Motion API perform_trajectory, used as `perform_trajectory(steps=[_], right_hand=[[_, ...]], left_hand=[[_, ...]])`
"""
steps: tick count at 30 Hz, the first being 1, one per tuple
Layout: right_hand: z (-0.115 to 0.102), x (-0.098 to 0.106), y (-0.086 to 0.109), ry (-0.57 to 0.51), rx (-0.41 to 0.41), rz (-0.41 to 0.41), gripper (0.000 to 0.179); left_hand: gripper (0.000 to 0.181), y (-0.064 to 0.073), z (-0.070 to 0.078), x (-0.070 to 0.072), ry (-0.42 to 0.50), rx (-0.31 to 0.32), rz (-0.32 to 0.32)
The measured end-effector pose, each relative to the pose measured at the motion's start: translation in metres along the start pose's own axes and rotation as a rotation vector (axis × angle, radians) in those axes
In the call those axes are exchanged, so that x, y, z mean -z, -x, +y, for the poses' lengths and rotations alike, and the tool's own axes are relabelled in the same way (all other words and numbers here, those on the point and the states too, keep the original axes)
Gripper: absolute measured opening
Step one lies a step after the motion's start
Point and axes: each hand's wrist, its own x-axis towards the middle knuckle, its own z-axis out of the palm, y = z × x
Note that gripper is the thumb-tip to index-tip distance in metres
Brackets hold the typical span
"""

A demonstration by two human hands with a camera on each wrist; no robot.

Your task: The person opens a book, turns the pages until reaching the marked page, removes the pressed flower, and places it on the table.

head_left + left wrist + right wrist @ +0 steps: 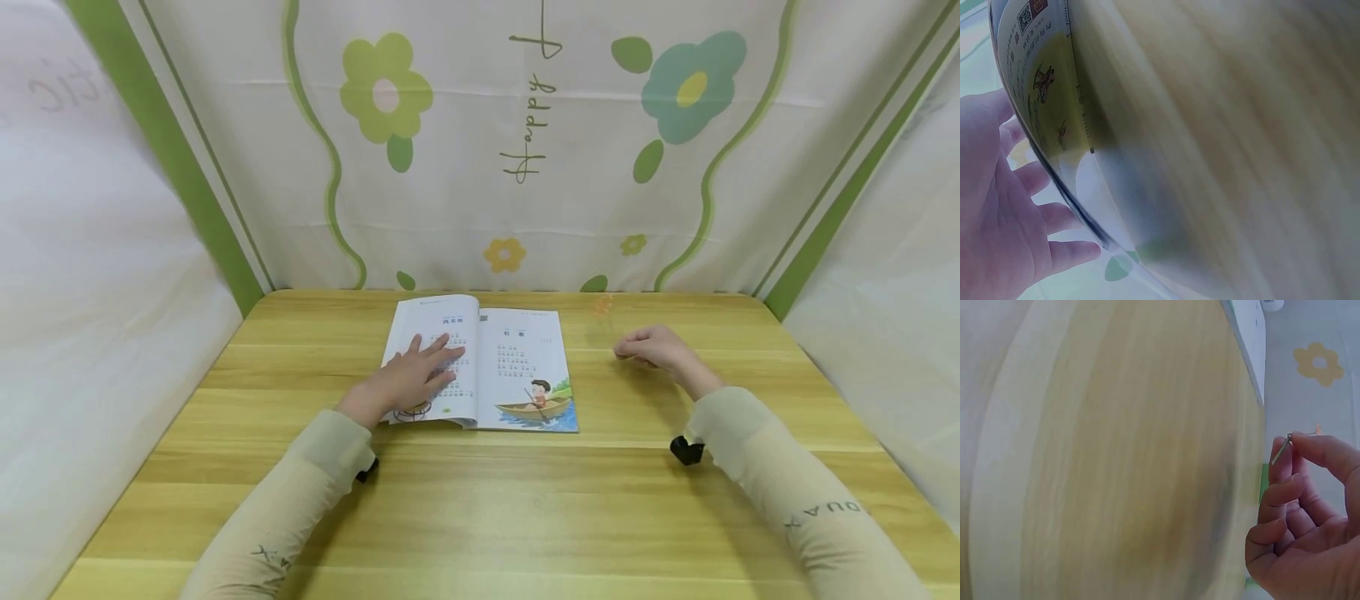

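Observation:
An open book [521, 342] lies on the wooden table, with printed text on both pages and a drawing of a child rowing a boat on the right page. My left hand [412, 375] rests on the left page, fingers spread. Out to the right of the book, above the table, my right hand [654, 348] pinches a small, thin piece between thumb and forefinger. That piece looks mostly clear, with an orange figure [602, 306] at its far end. In the right wrist view a thin greenish strip [1281, 452] hangs from the fingertips; its kind is unclear.
The wooden table [495, 517] reaches to a white fabric backdrop [450, 208] printed with flowers. Fabric walls stand on both sides. A small black device [686, 451] sits at the right wrist, and another [367, 472] shows at the left.

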Motion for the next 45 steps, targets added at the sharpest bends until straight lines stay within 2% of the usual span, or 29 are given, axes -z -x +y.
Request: perform_trajectory(steps=[6, 15, 30, 39, 45], right_hand=[[0.012, 0.009, -0.002, -0.013, -0.022, 0.012, 0.021], [0.018, 0.014, -0.005, 0.125, -0.036, 0.008, 0.02], [0.017, 0.013, -0.008, 0.099, -0.041, -0.001, 0.019], [0.02, 0.01, -0.007, 0.114, -0.068, 0.004, 0.02], [0.02, 0.007, -0.006, 0.105, -0.07, 0.005, 0.022]], left_hand=[[0.055, 0.001, 0.002, 0.002, -0.007, -0.01, 0.007], [0.056, 0.002, 0.003, 0.004, -0.006, -0.001, 0.003], [0.055, 0.0, 0.003, 0.005, -0.003, 0.001, 0.004], [0.055, 0.001, 0.003, 0.004, 0.075, -0.015, -0.01], [0.055, 0.001, 0.002, 0.002, 0.087, -0.015, -0.018]])
